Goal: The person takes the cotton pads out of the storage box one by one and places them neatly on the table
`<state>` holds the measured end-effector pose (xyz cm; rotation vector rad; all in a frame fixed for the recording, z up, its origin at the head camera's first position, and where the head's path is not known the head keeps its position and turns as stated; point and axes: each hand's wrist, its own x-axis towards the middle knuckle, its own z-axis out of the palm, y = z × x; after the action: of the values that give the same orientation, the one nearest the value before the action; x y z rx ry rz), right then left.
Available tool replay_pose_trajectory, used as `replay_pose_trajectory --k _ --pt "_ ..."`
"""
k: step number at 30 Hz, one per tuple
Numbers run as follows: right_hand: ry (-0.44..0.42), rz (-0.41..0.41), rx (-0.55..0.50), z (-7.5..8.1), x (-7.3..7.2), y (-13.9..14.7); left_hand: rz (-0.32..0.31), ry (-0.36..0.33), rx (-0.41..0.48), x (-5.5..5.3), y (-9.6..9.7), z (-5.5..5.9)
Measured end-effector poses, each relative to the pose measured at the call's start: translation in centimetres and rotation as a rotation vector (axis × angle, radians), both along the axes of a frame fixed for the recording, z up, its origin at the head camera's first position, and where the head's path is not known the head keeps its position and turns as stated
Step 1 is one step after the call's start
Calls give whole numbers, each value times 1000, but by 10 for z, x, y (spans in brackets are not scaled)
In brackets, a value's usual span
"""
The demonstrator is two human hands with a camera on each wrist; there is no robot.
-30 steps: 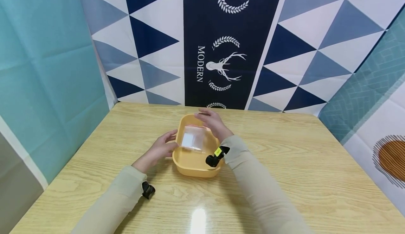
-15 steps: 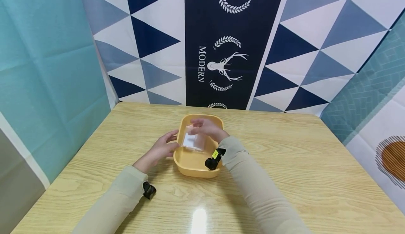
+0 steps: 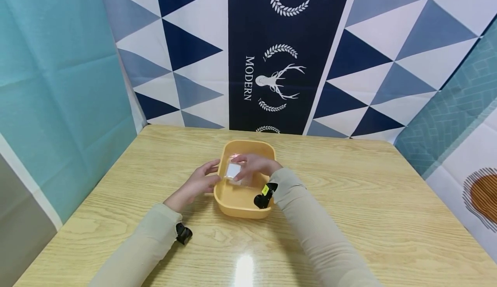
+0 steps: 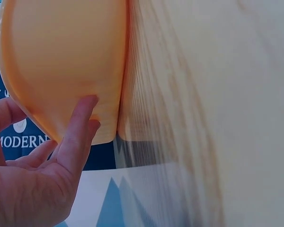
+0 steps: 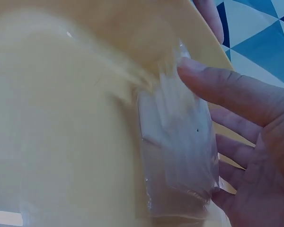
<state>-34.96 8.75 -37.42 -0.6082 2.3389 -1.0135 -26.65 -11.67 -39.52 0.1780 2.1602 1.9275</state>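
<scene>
A yellow-orange plastic basin [image 3: 237, 200] stands on the table in the head view. Inside lies a clear zip bag [image 3: 234, 171] with a white rectangle showing in it and a reddish strip along its far edge. My right hand [image 3: 254, 165] reaches into the basin. The right wrist view shows its thumb on the bag [image 5: 180, 142] near one edge, with the other fingers at the bag's opposite side, pinching it. At the basin's left wall is my left hand [image 3: 196, 183], its fairly straight fingertips touching the outside of the basin [image 4: 66, 56] and its thumb by the rim.
A wood-grain table [image 3: 349, 200] spreads around the basin. Behind it hangs a patterned cloth [image 3: 186, 62] with triangles and a deer print, and a teal cloth [image 3: 70, 105] hangs on the left. Black wrist cameras [image 3: 264, 196] sit on both sleeves.
My right hand has moved from the basin's far rim down and left onto the zip bag, whose white rectangle has shifted slightly. The left hand stays at the basin's left side.
</scene>
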Motion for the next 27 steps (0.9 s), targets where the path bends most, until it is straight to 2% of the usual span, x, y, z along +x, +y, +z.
replay_pose_trajectory --k 5,12,18,27 --pt "55 32 63 0 -1 1 -1 -4 1 -1 0 0" --pt "93 21 94 0 -3 0 12 2 1 0 1 0" --pt "98 -6 63 4 -4 0 32 2 12 3 3 2" --pt "116 3 -23 19 -4 5 26 4 22 4 2 1"
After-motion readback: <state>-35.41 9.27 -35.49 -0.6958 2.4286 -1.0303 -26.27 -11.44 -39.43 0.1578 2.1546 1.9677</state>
